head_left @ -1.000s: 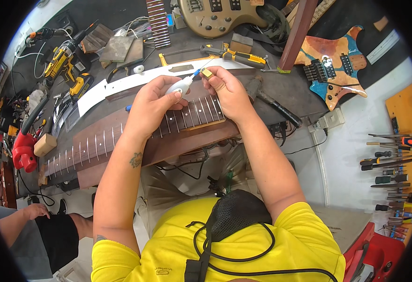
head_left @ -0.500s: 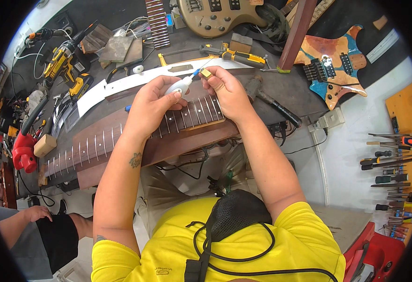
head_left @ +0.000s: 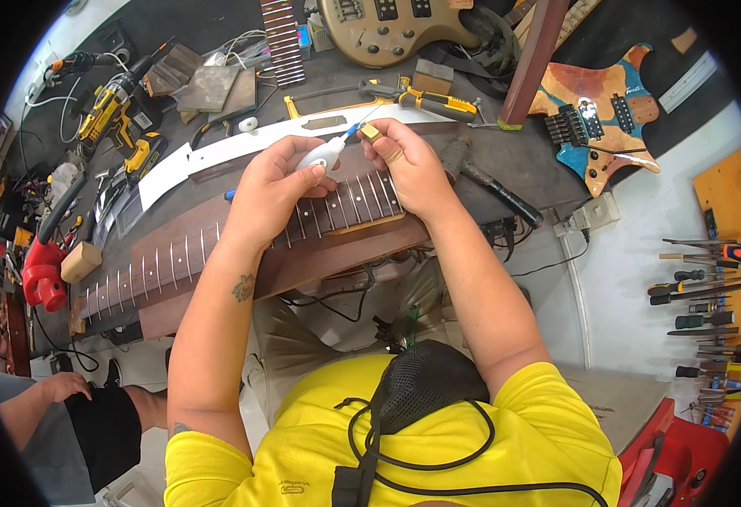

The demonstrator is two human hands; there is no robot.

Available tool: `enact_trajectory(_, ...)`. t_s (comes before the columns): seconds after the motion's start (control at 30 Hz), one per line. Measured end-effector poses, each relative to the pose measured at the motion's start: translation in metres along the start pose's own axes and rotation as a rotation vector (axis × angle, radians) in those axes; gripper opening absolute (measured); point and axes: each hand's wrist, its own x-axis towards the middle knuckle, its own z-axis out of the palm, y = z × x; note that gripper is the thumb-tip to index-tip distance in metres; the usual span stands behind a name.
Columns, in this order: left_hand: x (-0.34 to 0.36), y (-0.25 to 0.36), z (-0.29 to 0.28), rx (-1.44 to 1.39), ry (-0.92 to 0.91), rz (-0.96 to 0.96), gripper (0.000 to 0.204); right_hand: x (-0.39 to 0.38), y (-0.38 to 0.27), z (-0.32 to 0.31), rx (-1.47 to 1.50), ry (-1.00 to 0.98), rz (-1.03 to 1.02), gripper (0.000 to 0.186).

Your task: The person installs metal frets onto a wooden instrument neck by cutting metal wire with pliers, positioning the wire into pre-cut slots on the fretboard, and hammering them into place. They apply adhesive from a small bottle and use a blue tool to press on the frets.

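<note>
My left hand (head_left: 279, 176) is closed round a small white squeeze bottle (head_left: 326, 155) with a blue tip. The tip points up and to the right, close to my right fingers. Between the thumb and fingers of my right hand (head_left: 411, 165) is a small gold-coloured block (head_left: 371, 133). Whether the tip touches the block I cannot tell. Below both hands a guitar neck (head_left: 168, 260) with metal frets and dot inlays lies along the bench front; my left forearm hides part of it.
A hammer (head_left: 497, 188) lies right of my right hand. Behind are a white curved strip (head_left: 168, 173), a yellow-handled hacksaw (head_left: 438, 103) and a gold guitar body (head_left: 379, 34). A cordless drill (head_left: 117, 122) stands left. Another person's hand (head_left: 66, 386) shows at lower left.
</note>
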Motion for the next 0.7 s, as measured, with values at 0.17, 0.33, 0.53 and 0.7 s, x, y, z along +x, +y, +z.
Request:
enact_trajectory(0.17, 0.0003, 0.0004, 0.0, 0.012, 0.007, -0.004, 0.036, 0.0006, -0.0019, 0.0008, -0.011, -0.003, -0.005, 0.045)
enact_trajectory(0.33, 0.0005, 0.0, -0.0008, 0.007, -0.001, 0.005, 0.036, 0.0007, -0.0017, 0.0009, 0.003, 0.006, -0.015, 0.047)
enact_trajectory(0.53, 0.0, 0.0002, 0.0007, 0.004, 0.003, -0.006, 0.035, 0.0001, -0.0002, -0.0014, 0.023, 0.015, -0.006, 0.05)
enact_trajectory(0.7, -0.0015, 0.001, 0.001, 0.017, 0.003, -0.001, 0.035, -0.0005, 0.0005, -0.0009, 0.032, 0.012, 0.006, 0.051)
